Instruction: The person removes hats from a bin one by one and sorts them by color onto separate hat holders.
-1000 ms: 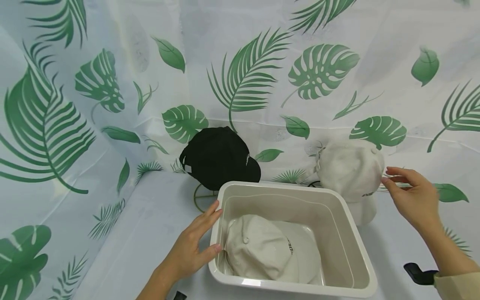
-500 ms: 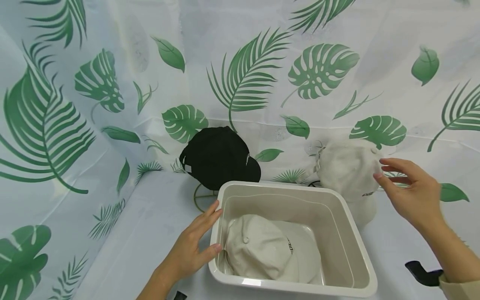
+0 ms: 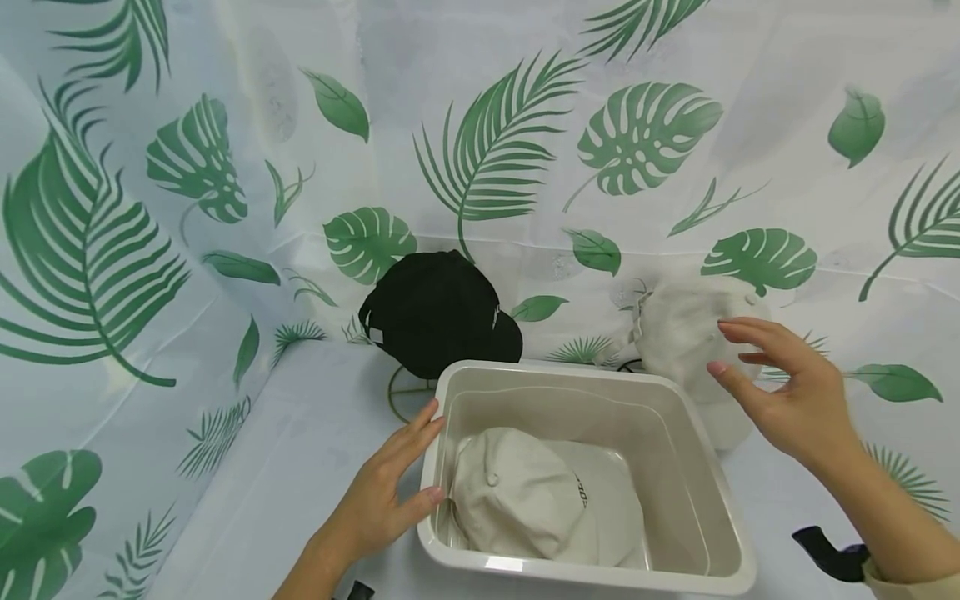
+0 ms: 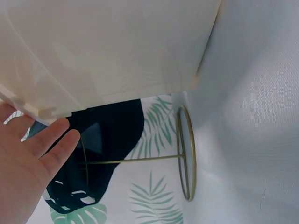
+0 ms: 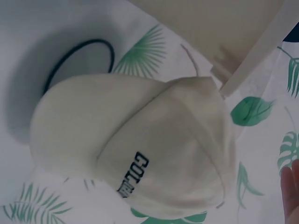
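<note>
My left hand (image 3: 382,492) touches the left wall of a cream plastic bin (image 3: 585,571), fingers straight along its outside. Inside the bin lies a beige baseball cap (image 3: 517,492), its brim pointing right. Behind the bin's right corner a second off-white cap (image 3: 671,325) sits on a stand. My right hand (image 3: 802,400) is in front of that cap, overlapping it in the head view, with fingers loosely bent and nothing held. Dark lettering marks the cap's front in the right wrist view. Behind the bin's left corner a black cap (image 3: 435,312) hangs on a gold wire stand (image 4: 189,154).
A dark ring base (image 5: 111,53) shows beside the off-white cap. A leaf-print cloth (image 3: 495,150) covers the walls behind and at the left. A black curved piece (image 3: 828,554) juts out by the right wrist.
My right hand has moved left from the off-white cap's right edge to in front of it. The left hand, bin and caps stay in place.
</note>
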{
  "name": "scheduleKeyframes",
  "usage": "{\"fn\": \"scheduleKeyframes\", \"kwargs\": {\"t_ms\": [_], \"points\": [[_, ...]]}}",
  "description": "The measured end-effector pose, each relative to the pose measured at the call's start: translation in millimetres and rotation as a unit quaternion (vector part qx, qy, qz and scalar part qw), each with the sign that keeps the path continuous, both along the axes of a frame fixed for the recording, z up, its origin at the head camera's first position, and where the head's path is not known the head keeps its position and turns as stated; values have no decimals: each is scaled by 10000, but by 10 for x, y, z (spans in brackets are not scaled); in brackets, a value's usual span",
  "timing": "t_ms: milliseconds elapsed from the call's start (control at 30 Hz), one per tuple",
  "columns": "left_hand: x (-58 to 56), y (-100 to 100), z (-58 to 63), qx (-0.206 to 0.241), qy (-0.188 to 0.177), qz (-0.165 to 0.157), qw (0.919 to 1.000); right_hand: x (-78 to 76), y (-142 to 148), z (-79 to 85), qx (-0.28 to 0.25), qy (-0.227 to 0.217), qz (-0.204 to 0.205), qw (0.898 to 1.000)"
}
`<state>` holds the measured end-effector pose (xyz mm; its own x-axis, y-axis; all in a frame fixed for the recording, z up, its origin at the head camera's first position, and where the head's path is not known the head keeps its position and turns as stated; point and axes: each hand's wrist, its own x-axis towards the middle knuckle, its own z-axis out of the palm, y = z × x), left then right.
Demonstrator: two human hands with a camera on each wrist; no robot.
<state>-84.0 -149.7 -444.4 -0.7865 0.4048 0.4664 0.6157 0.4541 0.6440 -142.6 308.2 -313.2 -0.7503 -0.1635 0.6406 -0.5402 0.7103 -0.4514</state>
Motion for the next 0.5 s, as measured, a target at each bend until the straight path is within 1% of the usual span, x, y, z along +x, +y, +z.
{"fn": "scheduleKeyframes", "kwargs": {"t_ms": [167, 333, 400, 500], "points": [[-6, 2, 4, -6, 2, 6, 10000, 24, -110, 14, 146, 158, 282, 9994], [-3, 3, 2, -13, -9, 10, 10000, 35, -205, -32, 152, 328, 628, 9974], [0, 4, 2, -11, -21, 12, 10000, 45, -240, -59, 188, 314, 738, 9966], [6, 6, 1, -2, -35, 21, 10000, 71, -293, -96, 281, 154, 896, 9955]]}}
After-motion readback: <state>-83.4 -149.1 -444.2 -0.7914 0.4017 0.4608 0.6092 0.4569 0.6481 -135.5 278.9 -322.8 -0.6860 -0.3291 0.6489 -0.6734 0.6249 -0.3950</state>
